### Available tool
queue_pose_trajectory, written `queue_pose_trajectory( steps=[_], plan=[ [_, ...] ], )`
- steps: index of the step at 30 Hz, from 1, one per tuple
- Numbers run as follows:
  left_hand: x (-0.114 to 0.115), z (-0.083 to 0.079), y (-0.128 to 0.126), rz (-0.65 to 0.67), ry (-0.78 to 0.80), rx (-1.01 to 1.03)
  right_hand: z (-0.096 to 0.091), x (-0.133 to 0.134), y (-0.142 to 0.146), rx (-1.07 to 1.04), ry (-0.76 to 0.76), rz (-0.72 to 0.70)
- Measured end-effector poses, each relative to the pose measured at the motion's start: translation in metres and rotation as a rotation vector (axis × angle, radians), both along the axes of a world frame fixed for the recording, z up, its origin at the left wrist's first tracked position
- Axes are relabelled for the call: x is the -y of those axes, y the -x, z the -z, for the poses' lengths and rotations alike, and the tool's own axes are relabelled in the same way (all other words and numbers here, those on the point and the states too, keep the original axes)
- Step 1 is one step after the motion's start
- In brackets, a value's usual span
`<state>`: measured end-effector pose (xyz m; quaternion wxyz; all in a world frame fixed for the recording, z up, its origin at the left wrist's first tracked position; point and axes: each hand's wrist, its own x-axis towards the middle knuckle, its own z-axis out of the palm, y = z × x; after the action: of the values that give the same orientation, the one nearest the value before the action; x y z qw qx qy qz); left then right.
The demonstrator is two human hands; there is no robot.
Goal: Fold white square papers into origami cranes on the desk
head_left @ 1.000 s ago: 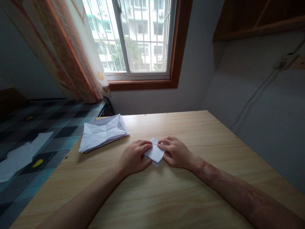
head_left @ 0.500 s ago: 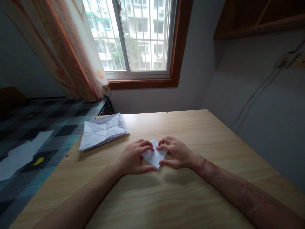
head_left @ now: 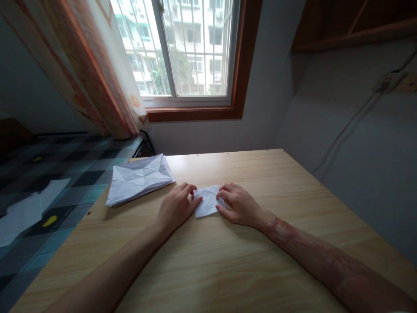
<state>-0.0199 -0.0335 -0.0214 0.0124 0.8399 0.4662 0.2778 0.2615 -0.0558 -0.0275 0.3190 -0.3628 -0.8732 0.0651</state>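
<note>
A small folded sheet of white paper [head_left: 206, 203] lies between my hands on the wooden table [head_left: 215, 269]. It shows as a slightly slanted square with creases across it. My left hand [head_left: 178, 202] pinches its left edge, thumb on top and the fingers curled at the upper left corner. At the opposite side my right hand [head_left: 238, 203] grips the right edge, with thumb and curled fingers over the paper. The fingertips cover both side edges.
A stack of creased white paper [head_left: 140, 180] rests at the table's back left. On the left, more white sheets [head_left: 29, 208] lie on a checked bedspread [head_left: 84, 167]. A window [head_left: 198, 52] and curtain [head_left: 107, 87] stand beyond; a cable [head_left: 345, 126] hangs along the right wall.
The folded paper has turned from a diamond pose to a square one facing me. My left hand has moved up and left, to the paper's left edge; the right hand barely shifted.
</note>
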Motion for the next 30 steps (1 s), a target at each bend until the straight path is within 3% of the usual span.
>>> queue_pose_trajectory(
  steps=[6, 12, 17, 23, 30],
  plan=[
    [0.002, -0.003, -0.001, 0.085, -0.020, 0.016, 0.002, -0.002, 0.001, -0.028, -0.003, -0.031],
    [0.006, -0.012, -0.005, 0.344, -0.050, -0.085, 0.005, -0.006, -0.001, -0.106, 0.034, 0.137],
    [0.003, -0.008, -0.004, 0.311, -0.126, -0.057, 0.009, -0.012, -0.004, -0.109, 0.109, 0.143],
    [0.009, -0.010, -0.009, 0.398, -0.053, -0.031, 0.019, -0.019, -0.007, -0.290, 0.208, 0.178],
    [0.009, -0.007, -0.009, 0.345, -0.047, -0.047, 0.017, -0.020, -0.007, -0.279, 0.212, 0.147]
  ],
)
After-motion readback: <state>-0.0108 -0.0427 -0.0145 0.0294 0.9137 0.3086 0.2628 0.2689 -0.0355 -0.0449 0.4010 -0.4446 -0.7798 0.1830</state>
